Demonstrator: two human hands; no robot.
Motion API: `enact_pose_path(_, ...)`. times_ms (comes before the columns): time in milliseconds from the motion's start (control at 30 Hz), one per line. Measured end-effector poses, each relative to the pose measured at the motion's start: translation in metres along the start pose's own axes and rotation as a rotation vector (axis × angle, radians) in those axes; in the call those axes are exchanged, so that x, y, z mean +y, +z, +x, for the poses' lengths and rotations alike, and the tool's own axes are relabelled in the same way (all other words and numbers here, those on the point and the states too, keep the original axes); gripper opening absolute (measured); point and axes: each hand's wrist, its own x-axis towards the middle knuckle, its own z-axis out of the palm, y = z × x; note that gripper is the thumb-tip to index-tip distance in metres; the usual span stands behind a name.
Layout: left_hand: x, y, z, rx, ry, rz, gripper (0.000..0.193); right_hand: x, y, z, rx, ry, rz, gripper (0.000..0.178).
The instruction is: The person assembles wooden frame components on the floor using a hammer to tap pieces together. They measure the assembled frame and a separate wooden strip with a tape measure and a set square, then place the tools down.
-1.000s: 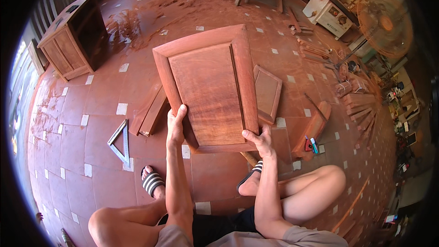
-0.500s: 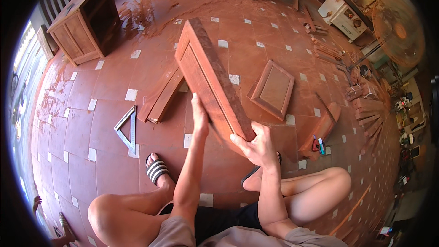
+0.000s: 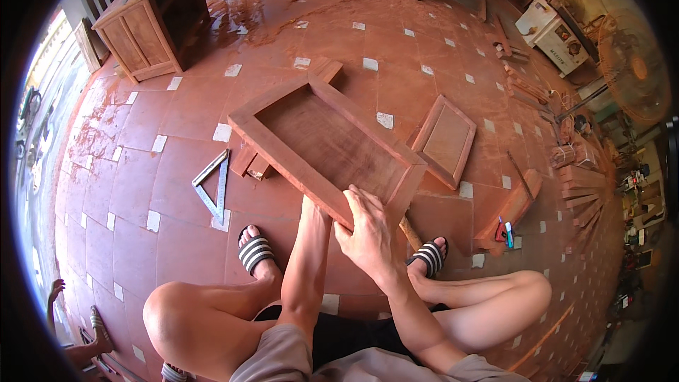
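Panel (image 3: 329, 145) had flipped, exposing its recessed side to view, the right hand (image 3: 369, 235) pinching its near edge, the left hand's grip hidden beneath, unclear.

The held panel (image 3: 332, 143) is reddish brown, the sandals (image 3: 256, 255) are striped black and white, the floor (image 3: 187, 258) red with white squares.
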Motion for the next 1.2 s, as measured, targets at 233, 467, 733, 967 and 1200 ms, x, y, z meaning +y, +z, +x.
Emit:
enact_pose_path(233, 0.005, -0.07, -0.075, 0.1, -0.008, 0.134, 0.072, -0.005, -0.005, -0.003, -0.167, -0.037, -0.058, 0.064)
enact_pose_path(467, 0.003, -0.097, -0.12, 0.174, -0.024, 0.187, 0.072, -0.011, -0.009, -0.002, -0.193, -0.036, -0.108, 0.068)
enact_pose_path(733, -0.001, -0.105, -0.134, 0.193, -0.031, 0.206, 0.073, -0.015, -0.014, -0.004, -0.195, -0.025, -0.104, 0.067)
enact_pose_path(967, -0.001, -0.106, -0.141, 0.199, -0.032, 0.21, 0.073, -0.014, -0.018, -0.003, -0.144, -0.004, -0.047, 0.065)
enact_pose_path(1200, -0.003, -0.107, -0.146, 0.203, -0.041, 0.21, 0.073, -0.01, -0.019, -0.005, -0.187, 0.006, 0.005, 0.061)
